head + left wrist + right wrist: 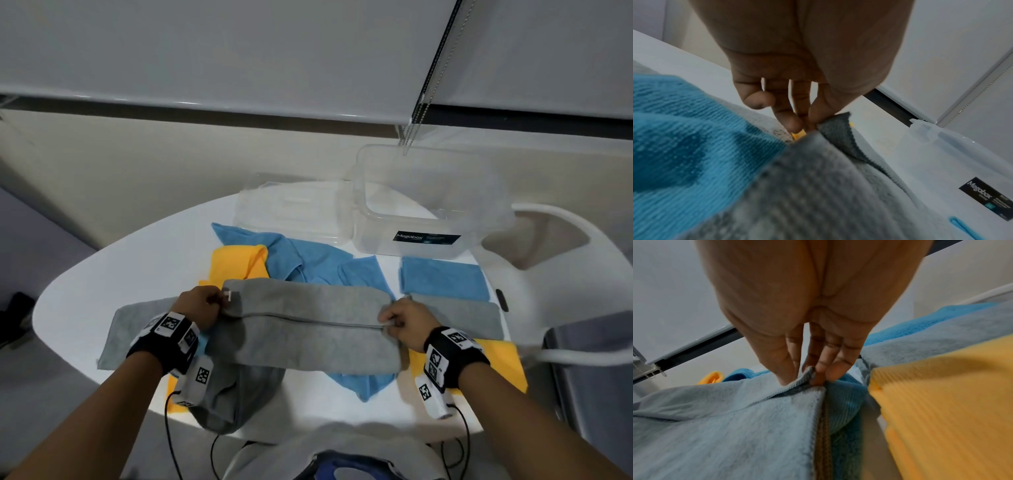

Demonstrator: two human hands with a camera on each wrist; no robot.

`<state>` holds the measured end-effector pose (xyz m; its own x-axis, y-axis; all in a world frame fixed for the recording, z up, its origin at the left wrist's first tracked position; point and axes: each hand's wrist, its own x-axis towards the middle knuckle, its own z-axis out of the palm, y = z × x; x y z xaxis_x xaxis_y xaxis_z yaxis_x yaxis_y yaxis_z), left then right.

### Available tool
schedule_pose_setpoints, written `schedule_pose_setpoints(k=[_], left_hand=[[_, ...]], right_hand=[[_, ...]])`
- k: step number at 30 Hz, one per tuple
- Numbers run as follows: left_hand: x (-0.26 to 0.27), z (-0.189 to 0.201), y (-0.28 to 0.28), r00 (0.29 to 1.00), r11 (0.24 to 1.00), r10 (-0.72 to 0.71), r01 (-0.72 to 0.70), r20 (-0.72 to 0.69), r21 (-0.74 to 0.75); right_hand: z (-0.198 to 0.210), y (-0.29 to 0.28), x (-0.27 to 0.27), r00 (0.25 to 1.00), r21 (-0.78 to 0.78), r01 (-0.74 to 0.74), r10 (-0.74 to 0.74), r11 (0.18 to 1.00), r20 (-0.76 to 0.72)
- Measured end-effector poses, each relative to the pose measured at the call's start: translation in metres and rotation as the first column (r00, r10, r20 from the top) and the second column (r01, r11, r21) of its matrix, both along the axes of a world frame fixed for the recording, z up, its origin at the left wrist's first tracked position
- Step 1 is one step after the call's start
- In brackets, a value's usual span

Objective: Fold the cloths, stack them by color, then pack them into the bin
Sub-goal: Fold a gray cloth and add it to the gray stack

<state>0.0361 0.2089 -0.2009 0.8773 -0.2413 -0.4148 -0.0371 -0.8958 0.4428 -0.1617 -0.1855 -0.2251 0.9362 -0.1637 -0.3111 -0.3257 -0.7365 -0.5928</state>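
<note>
Folding a grey cloth, with lots more still to do

The left hand [202, 303] and the right hand [406, 320] each pinch one end of the grey cloth [305, 329], which lies folded in half across the middle of the white table [102, 274]. On the right side sit three neat folded cloths: a blue folded cloth [445, 278], a grey folded cloth [469, 317] and a yellow folded cloth [496, 363], so it looks like the piles have only begun. Loose blue cloths [291, 255], a yellow cloth [236, 265] and another grey one [137, 329] still wait unfolded. The clear bin [424, 202] at the back has nothing in it, and its lid [287, 209] lies beside it. A white chair [555, 246] stands on the right, and a window blind [308, 51] hangs behind the table.
</note>
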Motion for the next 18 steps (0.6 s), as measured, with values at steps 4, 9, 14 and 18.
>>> schedule_pose_setpoints(k=[4,9,14,18], left_hand=[[-0.005,0.001,0.0,0.994,0.994,0.106,-0.107,-0.036,-0.029],[-0.013,-0.002,0.003,0.989,0.989,0.131,-0.135,-0.069,-0.057],[-0.026,0.0,-0.004,0.97,0.968,0.233,-0.238,-0.063,-0.083],[-0.02,-0.003,-0.005,0.965,0.973,0.23,-0.23,-0.124,0.016]], right_hand=[[-0.005,0.003,-0.009,0.999,0.019,0.038,-0.038,0.999,-0.015],[-0.001,0.009,-0.013,0.995,0.029,0.1,-0.1,0.995,0.014],[-0.01,0.016,-0.022,0.973,-0.029,0.226,-0.227,0.974,-0.032],[-0.01,0.023,-0.017,0.932,-0.033,0.347,-0.348,0.937,-0.099]])
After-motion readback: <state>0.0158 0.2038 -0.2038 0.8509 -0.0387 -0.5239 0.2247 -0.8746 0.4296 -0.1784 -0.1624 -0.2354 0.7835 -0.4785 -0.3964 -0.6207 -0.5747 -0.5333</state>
